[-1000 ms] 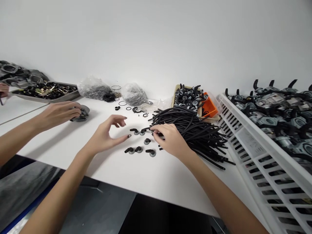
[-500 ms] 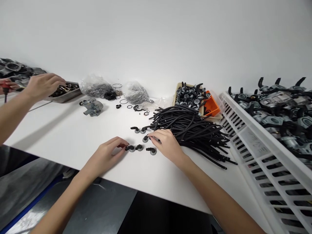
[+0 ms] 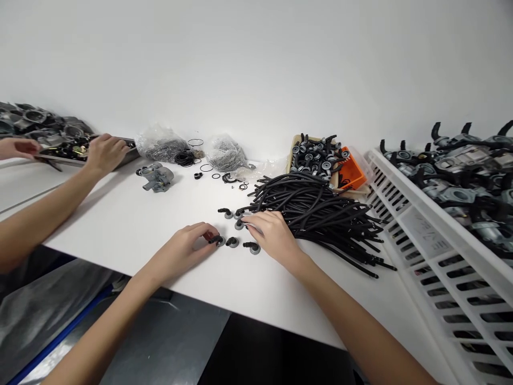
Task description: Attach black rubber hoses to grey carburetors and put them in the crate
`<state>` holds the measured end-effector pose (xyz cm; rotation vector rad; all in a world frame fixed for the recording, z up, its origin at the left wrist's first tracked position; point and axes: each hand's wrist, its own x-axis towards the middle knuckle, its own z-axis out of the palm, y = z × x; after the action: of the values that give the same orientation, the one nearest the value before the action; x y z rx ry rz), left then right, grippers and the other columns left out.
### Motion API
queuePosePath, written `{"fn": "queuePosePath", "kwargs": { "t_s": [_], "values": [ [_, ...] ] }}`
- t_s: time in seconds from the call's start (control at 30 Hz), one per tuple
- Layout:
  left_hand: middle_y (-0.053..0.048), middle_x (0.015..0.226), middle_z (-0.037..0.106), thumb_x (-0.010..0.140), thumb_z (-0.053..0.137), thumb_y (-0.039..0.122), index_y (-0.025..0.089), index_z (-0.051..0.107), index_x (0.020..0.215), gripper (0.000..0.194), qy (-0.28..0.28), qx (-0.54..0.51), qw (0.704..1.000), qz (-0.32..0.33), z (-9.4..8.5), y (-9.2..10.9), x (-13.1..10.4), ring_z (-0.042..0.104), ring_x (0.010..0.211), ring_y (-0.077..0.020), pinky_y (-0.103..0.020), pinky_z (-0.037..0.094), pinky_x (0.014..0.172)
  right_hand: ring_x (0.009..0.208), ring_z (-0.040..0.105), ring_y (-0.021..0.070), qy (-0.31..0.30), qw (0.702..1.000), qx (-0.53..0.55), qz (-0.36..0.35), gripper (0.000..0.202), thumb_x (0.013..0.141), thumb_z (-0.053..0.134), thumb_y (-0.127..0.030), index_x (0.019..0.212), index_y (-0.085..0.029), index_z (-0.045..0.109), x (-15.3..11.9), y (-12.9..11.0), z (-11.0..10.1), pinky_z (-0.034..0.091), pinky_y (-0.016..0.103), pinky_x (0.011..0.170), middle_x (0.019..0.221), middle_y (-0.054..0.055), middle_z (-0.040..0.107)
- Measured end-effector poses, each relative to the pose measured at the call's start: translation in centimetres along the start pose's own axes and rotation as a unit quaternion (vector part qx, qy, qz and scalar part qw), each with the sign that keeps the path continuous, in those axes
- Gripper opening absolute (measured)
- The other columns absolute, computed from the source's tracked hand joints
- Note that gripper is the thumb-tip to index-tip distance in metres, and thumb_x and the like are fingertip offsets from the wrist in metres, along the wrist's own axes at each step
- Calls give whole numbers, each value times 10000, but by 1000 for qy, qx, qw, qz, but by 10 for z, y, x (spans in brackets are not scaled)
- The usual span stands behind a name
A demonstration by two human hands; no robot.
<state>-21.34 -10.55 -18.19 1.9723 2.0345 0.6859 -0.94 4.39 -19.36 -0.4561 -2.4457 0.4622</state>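
Several small grey round caps with black elbow tubes lie on the white table between my hands. The thumb and fingers of my left hand [image 3: 184,248] close on one of these elbow caps [image 3: 220,241]. My right hand [image 3: 274,235] pinches another elbow cap [image 3: 239,224] at its side; its fingertips partly cover the tube. Between and just beyond the hands rest a loose elbow cap [image 3: 232,243], a second loose cap [image 3: 254,248] and one farther back [image 3: 228,214]. Right behind my right hand spreads a heap of black rubber hoses [image 3: 316,206].
A beige bin [image 3: 295,147] of elbow caps and an orange box [image 3: 352,170] stand behind the hoses. To the right is a white slotted crate [image 3: 425,224] of carburetors. A lone carburetor [image 3: 156,177] sits left, near a co-worker's hands [image 3: 106,153] at a metal tray [image 3: 130,155].
My left hand has moved slightly right along with its elbow cap. My right hand stays at its cap. The co-worker's hands shifted to the tray, and the red-handled tool is out of sight.
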Motion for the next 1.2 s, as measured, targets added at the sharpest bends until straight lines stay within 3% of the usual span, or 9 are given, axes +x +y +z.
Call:
{"fn": "queuePosePath", "kwargs": {
  "t_s": [0.23,0.53,0.73,0.97,1.2],
  "values": [
    [-52,1188,666,945,471,443,282,632,1173,322,-12,1,1000,9,0,-4,18,669,982,-221,-317,526,824,951,677,197,16,1000,-6,-12,212,942,576,-85,1076,-169,717,-1,3,4,371,347,877,1063,41,780],
    [-29,837,661,901,530,464,214,633,934,273,34,44,998,-28,5,-3,33,602,679,-183,-309,443,638,889,669,185,23,999,-2,-28,86,930,653,-213,982,-166,703,5,2,7,384,333,852,957,57,755],
    [1,773,654,900,532,466,218,643,958,277,49,37,997,-38,11,-4,34,590,649,-160,-284,432,627,1008,640,211,26,999,11,-33,159,915,615,-129,1039,-186,698,2,2,5,440,349,900,1088,84,702],
    [12,743,644,897,543,511,222,649,974,317,63,14,997,-31,18,-14,29,580,655,-155,-280,429,644,947,656,222,22,999,22,-7,65,909,648,-160,962,-182,679,4,2,5,472,360,909,994,58,749],
    [25,717,611,893,566,497,223,649,978,299,75,6,997,-26,17,-17,26,551,634,-138,-271,415,630,797,678,167,15,998,34,48,143,896,616,-81,976,-194,652,3,4,8,509,265,740,945,50,711]
  ]
}}
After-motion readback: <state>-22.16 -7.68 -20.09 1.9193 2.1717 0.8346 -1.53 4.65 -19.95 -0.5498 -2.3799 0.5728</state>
